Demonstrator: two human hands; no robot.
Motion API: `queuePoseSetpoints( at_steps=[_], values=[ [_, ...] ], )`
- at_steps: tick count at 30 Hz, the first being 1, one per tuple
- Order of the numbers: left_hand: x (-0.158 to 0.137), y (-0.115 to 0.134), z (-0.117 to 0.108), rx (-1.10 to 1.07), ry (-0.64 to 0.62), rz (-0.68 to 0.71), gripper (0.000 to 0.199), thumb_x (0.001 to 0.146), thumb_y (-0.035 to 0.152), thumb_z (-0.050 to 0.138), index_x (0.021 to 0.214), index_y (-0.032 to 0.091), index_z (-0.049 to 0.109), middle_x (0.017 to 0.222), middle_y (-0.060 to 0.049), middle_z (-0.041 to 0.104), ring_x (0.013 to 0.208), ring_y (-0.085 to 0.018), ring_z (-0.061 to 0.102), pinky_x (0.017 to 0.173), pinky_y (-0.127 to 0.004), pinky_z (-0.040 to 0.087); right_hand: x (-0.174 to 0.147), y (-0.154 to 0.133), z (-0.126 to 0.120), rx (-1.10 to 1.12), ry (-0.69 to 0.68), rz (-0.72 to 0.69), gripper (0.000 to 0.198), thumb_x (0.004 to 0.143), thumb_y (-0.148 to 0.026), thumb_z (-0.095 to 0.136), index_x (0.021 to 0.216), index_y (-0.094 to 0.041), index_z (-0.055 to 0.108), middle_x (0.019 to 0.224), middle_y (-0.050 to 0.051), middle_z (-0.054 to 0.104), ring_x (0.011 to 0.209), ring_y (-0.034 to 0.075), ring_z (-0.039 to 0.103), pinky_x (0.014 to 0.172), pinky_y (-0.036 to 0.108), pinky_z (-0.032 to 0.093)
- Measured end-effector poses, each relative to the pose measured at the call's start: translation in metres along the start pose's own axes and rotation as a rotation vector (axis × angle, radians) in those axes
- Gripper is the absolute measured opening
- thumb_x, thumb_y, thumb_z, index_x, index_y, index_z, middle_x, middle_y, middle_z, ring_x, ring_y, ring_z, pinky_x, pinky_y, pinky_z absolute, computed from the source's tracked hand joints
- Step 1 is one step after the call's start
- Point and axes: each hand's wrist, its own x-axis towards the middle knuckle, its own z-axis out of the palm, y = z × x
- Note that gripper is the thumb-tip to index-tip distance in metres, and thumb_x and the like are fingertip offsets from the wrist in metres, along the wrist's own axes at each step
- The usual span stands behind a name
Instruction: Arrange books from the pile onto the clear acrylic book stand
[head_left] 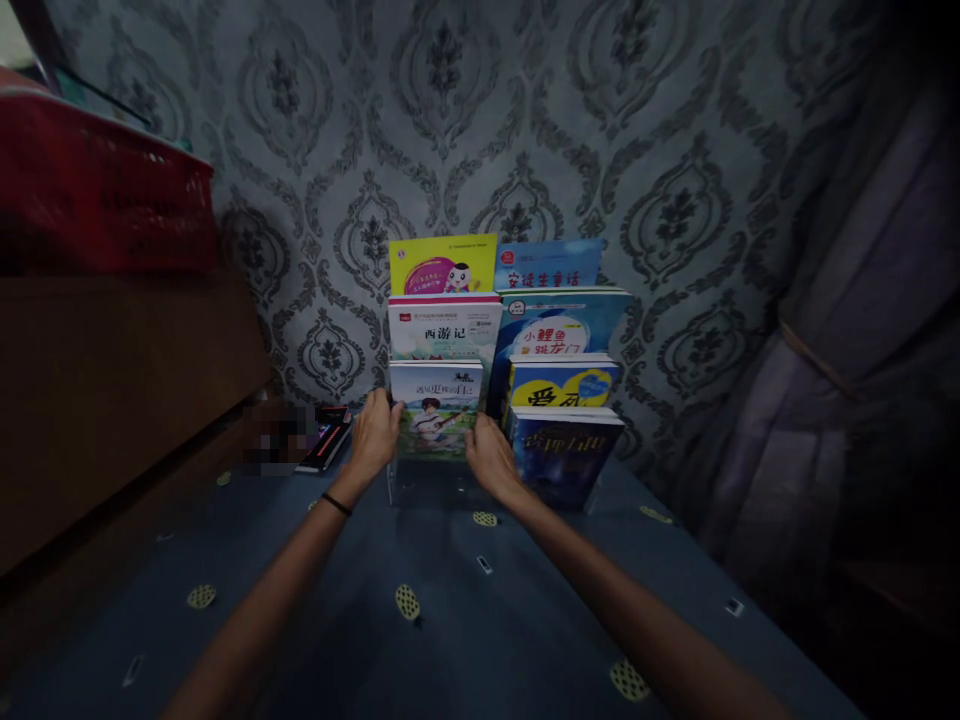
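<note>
Both my hands grip a paperback book (437,410) whose cover shows a figure with a guitar on grass. My left hand (376,432) is closed on its left edge, and my right hand (491,452) is closed on its right edge. The book stands upright at the front of the left column in a clear tiered stand (431,485). Behind it rise a pale book with a red top edge (446,328) and a yellow book (442,262). In the right column, a dark blue book (562,455) stands lowest, close to my right hand.
More books, including a blue-and-yellow one (566,383), fill the right tiers. Dark books (328,440) lie left on the patterned blue cloth (315,620). A red basket (105,185) sits on a brown cabinet (112,390); a tied curtain (810,400) hangs right. Wallpaper backs the table.
</note>
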Motion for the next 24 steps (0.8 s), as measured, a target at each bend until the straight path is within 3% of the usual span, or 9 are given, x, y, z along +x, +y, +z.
queuePoseSetpoints(
  at_steps=[7, 24],
  values=[
    [0.002, -0.006, 0.004, -0.041, 0.015, 0.036, 0.01, 0.1, 0.025, 0.049, 0.097, 0.019, 0.056, 0.096, -0.01, 0.07, 0.092, -0.025, 0.068, 0.073, -0.03, 0.045, 0.002, 0.0, 0.004, -0.039, 0.013, -0.006, 0.032, 0.094, -0.009, 0.04, 0.119, -0.01, 0.058, 0.116, 0.018, 0.066, 0.11, 0.026, 0.061, 0.092, 0.033, 0.046],
    [-0.001, -0.013, 0.008, -0.111, 0.033, 0.115, 0.014, 0.101, 0.025, 0.045, 0.098, 0.019, 0.058, 0.1, -0.01, 0.068, 0.1, -0.025, 0.065, 0.086, -0.033, 0.048, -0.005, 0.003, 0.002, -0.012, 0.007, -0.056, 0.036, 0.094, -0.013, 0.037, 0.127, -0.009, 0.052, 0.123, 0.018, 0.063, 0.118, 0.026, 0.057, 0.1, 0.035, 0.045]
  ],
)
